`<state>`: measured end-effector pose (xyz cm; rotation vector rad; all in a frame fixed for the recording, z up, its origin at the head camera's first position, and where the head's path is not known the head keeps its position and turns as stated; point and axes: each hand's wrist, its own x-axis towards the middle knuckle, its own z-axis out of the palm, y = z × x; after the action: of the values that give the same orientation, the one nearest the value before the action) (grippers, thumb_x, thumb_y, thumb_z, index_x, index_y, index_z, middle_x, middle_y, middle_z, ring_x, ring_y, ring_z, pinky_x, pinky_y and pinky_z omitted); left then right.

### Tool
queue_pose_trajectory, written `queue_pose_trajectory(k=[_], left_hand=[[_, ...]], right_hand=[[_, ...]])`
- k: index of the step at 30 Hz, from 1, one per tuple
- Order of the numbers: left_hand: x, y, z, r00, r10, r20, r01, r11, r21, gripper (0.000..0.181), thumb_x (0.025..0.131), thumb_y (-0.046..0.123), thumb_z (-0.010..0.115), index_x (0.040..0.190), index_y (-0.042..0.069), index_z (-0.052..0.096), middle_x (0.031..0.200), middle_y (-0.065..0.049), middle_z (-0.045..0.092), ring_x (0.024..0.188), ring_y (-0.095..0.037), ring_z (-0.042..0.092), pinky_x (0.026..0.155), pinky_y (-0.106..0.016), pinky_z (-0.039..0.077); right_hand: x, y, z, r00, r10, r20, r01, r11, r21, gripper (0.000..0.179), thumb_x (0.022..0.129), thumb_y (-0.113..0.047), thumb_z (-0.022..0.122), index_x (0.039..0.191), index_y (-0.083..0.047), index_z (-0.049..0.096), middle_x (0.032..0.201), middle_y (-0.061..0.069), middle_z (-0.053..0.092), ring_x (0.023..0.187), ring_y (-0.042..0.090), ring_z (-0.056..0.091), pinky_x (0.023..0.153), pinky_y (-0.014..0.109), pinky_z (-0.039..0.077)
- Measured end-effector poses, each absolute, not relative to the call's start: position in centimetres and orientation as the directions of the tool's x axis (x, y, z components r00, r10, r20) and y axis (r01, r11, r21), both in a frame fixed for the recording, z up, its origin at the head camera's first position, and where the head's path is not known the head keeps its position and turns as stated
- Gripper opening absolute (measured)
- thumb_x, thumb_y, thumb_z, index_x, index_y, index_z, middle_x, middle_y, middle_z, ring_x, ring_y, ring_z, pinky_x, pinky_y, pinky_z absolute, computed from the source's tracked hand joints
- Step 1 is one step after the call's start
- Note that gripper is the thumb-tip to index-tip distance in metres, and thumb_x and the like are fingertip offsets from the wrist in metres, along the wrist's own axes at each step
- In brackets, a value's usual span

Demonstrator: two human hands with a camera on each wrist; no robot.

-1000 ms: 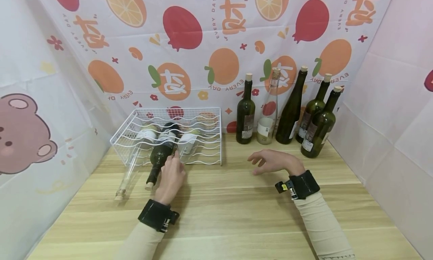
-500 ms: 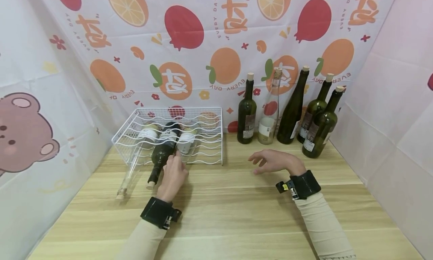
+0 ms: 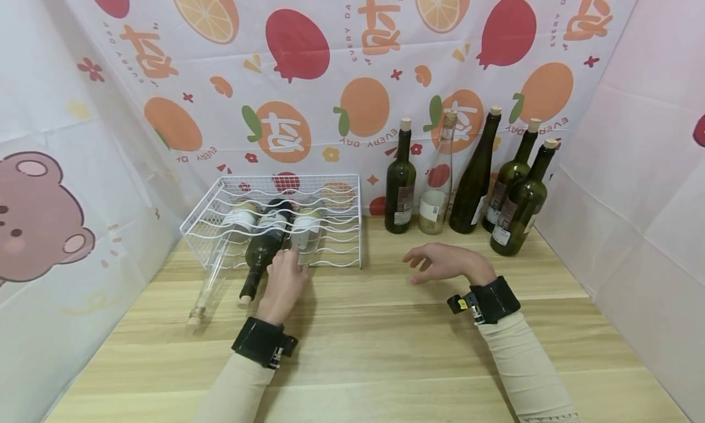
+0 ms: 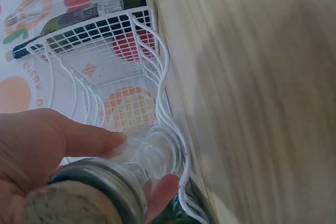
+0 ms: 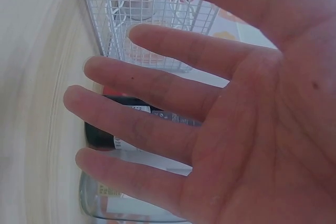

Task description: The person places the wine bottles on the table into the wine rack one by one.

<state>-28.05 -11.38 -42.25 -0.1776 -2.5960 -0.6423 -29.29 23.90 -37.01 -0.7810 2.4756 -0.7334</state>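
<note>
In the head view my left hand [image 3: 282, 283] is at the front of a white wire wine rack [image 3: 341, 230]. It grips the neck of a clear glass wine bottle [image 3: 305, 228], which lies in the rack with its base inward. The left wrist view shows the bottle's cork [image 4: 73, 203] close up, the thumb on one side of the neck and a finger on the other. To the left, a dark green bottle [image 3: 265, 248] and another clear bottle [image 3: 215, 276] lie in the rack, corks outward. My right hand [image 3: 448, 264] hovers above the table, fingers relaxed and holding nothing.
Several corked bottles stand upright right of the rack: a dark green one [image 3: 400, 193], a clear one [image 3: 433, 212], a tall slim green one [image 3: 472, 190] and further green ones [image 3: 518, 209] beside the right curtain. A fruit-print curtain [image 3: 352, 43] hangs behind the wooden table [image 3: 374, 349].
My left hand has moved slightly to the right with the bottle's neck, and the clear bottle now lies straighter in the rack. The right hand has stayed in place.
</note>
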Motion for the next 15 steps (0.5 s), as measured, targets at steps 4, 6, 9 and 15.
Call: queue_pose_trajectory(k=[4, 6, 9, 15], left_hand=[[-28.18, -11.56, -42.31, -0.891, -0.001, 0.454, 0.217, 0.878, 0.426, 0.022, 0.079, 0.001, 0.069, 0.099, -0.006, 0.063, 0.090, -0.029, 0.063, 0.090, -0.050, 0.061, 0.070, -0.062, 0.047], [-28.17, -11.65, -42.37, -0.891, -0.003, 0.454, 0.218, 0.875, 0.433, 0.022, 0.079, 0.001, 0.068, 0.099, -0.006, 0.063, 0.090, -0.030, 0.062, 0.090, -0.050, 0.061, 0.071, -0.062, 0.046], [-28.13, -11.67, -42.41, -0.891, -0.004, 0.454, 0.219, 0.872, 0.437, 0.022, 0.079, 0.001, 0.068, 0.100, -0.006, 0.064, 0.089, -0.029, 0.062, 0.090, -0.050, 0.061, 0.071, -0.062, 0.046], [-28.16, -11.59, -42.53, -0.884, -0.005, 0.468, 0.226, 0.872, 0.435, 0.024, 0.079, 0.001, 0.069, 0.102, -0.006, 0.064, 0.089, -0.030, 0.062, 0.089, -0.049, 0.062, 0.069, -0.061, 0.047]], right_hand=[[-29.22, 23.86, -36.93, -0.745, -0.618, -0.250, -0.382, 0.703, -0.600, 0.051, 0.093, -0.025, 0.069, 0.139, -0.008, 0.054, 0.135, 0.022, 0.057, 0.122, 0.039, 0.058, 0.097, 0.043, 0.050], [-29.18, 23.87, -36.91, -0.744, -0.618, -0.254, -0.378, 0.703, -0.602, 0.052, 0.093, -0.026, 0.069, 0.139, -0.008, 0.054, 0.135, 0.022, 0.057, 0.122, 0.040, 0.057, 0.097, 0.043, 0.050], [-29.24, 23.91, -37.03, -0.741, -0.622, -0.252, -0.383, 0.700, -0.604, 0.052, 0.093, -0.026, 0.069, 0.139, -0.008, 0.054, 0.135, 0.022, 0.057, 0.121, 0.040, 0.058, 0.097, 0.043, 0.050], [-29.28, 24.02, -37.11, -0.742, -0.623, -0.249, -0.384, 0.699, -0.603, 0.051, 0.093, -0.026, 0.069, 0.139, -0.009, 0.054, 0.135, 0.022, 0.057, 0.122, 0.039, 0.057, 0.097, 0.043, 0.050]])
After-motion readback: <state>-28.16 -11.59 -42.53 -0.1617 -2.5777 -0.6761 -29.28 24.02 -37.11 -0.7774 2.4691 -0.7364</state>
